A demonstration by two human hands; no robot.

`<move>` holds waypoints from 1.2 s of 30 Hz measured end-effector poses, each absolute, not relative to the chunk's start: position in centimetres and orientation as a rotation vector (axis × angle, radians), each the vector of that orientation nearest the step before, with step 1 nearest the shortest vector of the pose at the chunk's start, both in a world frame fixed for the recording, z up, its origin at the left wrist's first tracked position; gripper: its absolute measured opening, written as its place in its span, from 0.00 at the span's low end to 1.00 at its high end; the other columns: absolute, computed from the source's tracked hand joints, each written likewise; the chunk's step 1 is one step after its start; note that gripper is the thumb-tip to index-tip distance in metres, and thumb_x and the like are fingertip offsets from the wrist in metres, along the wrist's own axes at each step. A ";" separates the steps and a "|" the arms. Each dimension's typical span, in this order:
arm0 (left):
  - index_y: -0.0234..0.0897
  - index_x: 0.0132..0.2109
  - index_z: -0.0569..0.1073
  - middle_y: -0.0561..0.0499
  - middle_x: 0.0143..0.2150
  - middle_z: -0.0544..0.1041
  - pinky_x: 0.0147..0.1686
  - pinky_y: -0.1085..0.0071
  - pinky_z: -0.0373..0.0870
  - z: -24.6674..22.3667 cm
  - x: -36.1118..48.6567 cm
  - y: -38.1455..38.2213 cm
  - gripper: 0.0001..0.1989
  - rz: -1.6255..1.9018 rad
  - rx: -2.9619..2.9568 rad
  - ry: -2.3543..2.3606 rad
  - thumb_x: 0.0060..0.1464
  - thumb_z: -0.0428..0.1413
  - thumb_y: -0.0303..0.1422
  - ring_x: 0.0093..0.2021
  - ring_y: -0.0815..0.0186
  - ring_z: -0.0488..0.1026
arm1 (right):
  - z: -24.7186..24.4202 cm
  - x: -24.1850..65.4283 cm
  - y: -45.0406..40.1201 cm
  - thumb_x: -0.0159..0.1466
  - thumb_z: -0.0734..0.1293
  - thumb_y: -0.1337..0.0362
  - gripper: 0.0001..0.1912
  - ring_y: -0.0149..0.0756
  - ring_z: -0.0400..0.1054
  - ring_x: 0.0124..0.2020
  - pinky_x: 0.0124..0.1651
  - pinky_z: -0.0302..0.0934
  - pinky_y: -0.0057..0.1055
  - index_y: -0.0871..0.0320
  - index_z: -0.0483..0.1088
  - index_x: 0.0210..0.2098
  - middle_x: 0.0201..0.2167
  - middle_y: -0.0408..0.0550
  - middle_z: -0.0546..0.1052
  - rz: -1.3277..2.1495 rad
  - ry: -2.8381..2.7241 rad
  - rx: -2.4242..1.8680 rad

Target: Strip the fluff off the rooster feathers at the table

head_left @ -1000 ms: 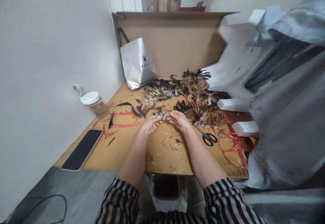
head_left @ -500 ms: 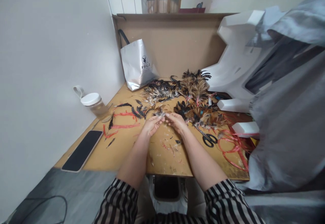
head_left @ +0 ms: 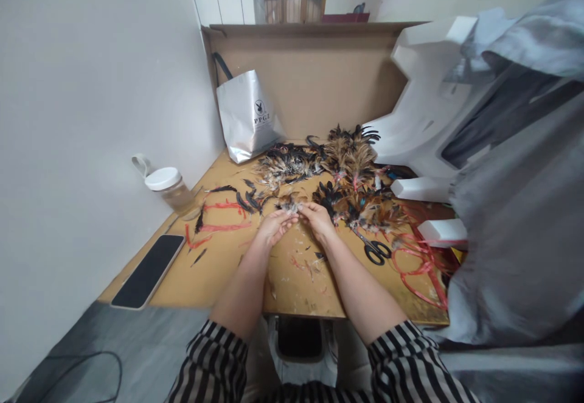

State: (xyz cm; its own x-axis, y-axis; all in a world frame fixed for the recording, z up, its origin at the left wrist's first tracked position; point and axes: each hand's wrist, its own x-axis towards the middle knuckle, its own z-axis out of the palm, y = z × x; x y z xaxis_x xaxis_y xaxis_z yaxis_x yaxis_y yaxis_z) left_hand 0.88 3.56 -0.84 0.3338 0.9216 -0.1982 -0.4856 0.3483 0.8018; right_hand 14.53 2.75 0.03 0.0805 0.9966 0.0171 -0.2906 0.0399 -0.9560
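Note:
Between my hands, over the middle of the table, is a small bunch of brown and grey feathers (head_left: pixel 292 201). My left hand (head_left: pixel 275 226) pinches its base from the left, and my right hand (head_left: pixel 316 217) grips it from the right, fingertips nearly touching. Behind lies a pile of dark loose feathers (head_left: pixel 289 164), with tied feather bundles (head_left: pixel 351 153) to its right. More bundles (head_left: pixel 365 205) lie just right of my right hand. Black-handled scissors (head_left: pixel 376 251) rest below them. Red strips (head_left: pixel 225 227) and single dark feathers lie on the left.
A phone (head_left: pixel 148 272) lies at the left edge, near a lidded jar (head_left: pixel 171 190). A silver bag (head_left: pixel 249 117) stands at the back left. Tangled red ribbon (head_left: pixel 422 263), white foam (head_left: pixel 424 111) and grey cloth (head_left: pixel 524 220) crowd the right side.
Both hands stay in nearly the same place on the feather bunch. My fingers have shifted slightly, and a little more of the bunch shows above them.

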 end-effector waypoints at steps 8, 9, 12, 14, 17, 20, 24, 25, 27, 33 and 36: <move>0.26 0.30 0.73 0.46 0.25 0.74 0.20 0.85 0.63 -0.9 1.3 3.5 0.04 1.018 0.783 0.770 0.43 0.58 0.25 0.21 0.76 0.69 | 0.4 13.9 2.3 0.42 0.69 0.55 0.15 0.25 0.58 0.19 0.24 0.51 0.23 0.61 0.68 0.22 0.17 0.40 0.69 1.201 -0.989 -1.078; 0.27 0.29 0.73 0.47 0.24 0.74 0.19 0.85 0.63 -0.9 1.3 3.5 0.05 1.033 0.800 0.779 0.42 0.58 0.26 0.21 0.77 0.69 | 0.4 13.9 2.3 0.43 0.69 0.55 0.15 0.25 0.58 0.19 0.24 0.51 0.23 0.61 0.68 0.22 0.17 0.40 0.69 1.198 -0.995 -1.083; 0.27 0.28 0.73 0.48 0.23 0.74 0.19 0.83 0.63 -0.9 1.5 3.5 0.07 1.077 0.872 0.813 0.41 0.60 0.29 0.20 0.76 0.68 | 0.2 13.9 2.3 0.43 0.69 0.54 0.15 0.24 0.56 0.18 0.22 0.50 0.22 0.61 0.67 0.21 0.16 0.39 0.67 1.167 -1.020 -1.111; 0.28 0.27 0.73 0.47 0.23 0.74 0.19 0.82 0.63 -0.9 1.6 3.4 0.08 1.073 0.924 0.854 0.40 0.60 0.31 0.20 0.76 0.68 | 0.0 13.9 2.3 0.43 0.69 0.53 0.16 0.24 0.55 0.17 0.20 0.48 0.22 0.61 0.66 0.20 0.14 0.38 0.66 1.133 -1.037 -1.145; 0.28 0.27 0.73 0.46 0.22 0.74 0.19 0.81 0.63 -0.8 1.8 3.3 0.10 1.043 0.960 0.899 0.38 0.61 0.32 0.19 0.75 0.68 | -0.3 14.0 2.4 0.42 0.69 0.52 0.17 0.24 0.54 0.16 0.20 0.48 0.22 0.61 0.65 0.19 0.14 0.38 0.65 1.114 -1.049 -1.172; 0.28 0.28 0.73 0.45 0.24 0.74 0.20 0.80 0.63 -0.7 1.8 3.1 0.10 1.021 0.967 0.890 0.38 0.61 0.32 0.20 0.75 0.68 | -0.6 14.3 2.6 0.41 0.70 0.53 0.17 0.25 0.58 0.17 0.21 0.51 0.23 0.61 0.66 0.21 0.16 0.40 0.68 1.194 -1.016 -1.147; 0.28 0.28 0.73 0.44 0.25 0.75 0.21 0.80 0.63 -0.7 1.6 3.0 0.11 0.968 1.012 0.874 0.38 0.61 0.34 0.21 0.74 0.69 | -0.6 14.7 2.7 0.40 0.72 0.56 0.16 0.26 0.60 0.17 0.21 0.53 0.24 0.61 0.67 0.22 0.16 0.41 0.69 1.385 -0.958 -1.074; 0.28 0.28 0.73 0.44 0.25 0.75 0.20 0.79 0.63 -0.7 1.6 3.0 0.12 0.956 1.028 0.873 0.38 0.61 0.34 0.21 0.74 0.69 | -0.5 14.8 2.6 0.40 0.72 0.56 0.16 0.26 0.60 0.17 0.21 0.53 0.24 0.61 0.67 0.21 0.15 0.41 0.69 1.420 -0.954 -1.057; 0.28 0.28 0.73 0.45 0.24 0.74 0.19 0.79 0.62 -0.7 1.5 3.0 0.12 0.945 1.062 0.866 0.38 0.61 0.35 0.20 0.74 0.68 | -0.3 14.8 2.6 0.40 0.72 0.56 0.16 0.25 0.60 0.17 0.21 0.53 0.24 0.62 0.66 0.20 0.14 0.41 0.68 1.466 -0.953 -1.030; 0.29 0.26 0.72 0.47 0.22 0.73 0.18 0.80 0.61 -1.1 1.6 3.2 0.12 0.977 1.092 0.886 0.39 0.59 0.36 0.18 0.75 0.66 | -0.3 14.7 2.6 0.42 0.70 0.55 0.16 0.25 0.58 0.16 0.21 0.51 0.24 0.61 0.66 0.20 0.14 0.40 0.68 1.267 -1.032 -1.159; 0.30 0.25 0.71 0.48 0.20 0.72 0.18 0.80 0.61 -1.2 1.9 3.2 0.11 0.966 1.130 0.919 0.42 0.58 0.36 0.18 0.75 0.66 | 0.2 15.2 2.9 0.44 0.69 0.56 0.14 0.27 0.62 0.22 0.26 0.55 0.25 0.60 0.69 0.25 0.22 0.43 0.72 0.926 -1.049 -1.178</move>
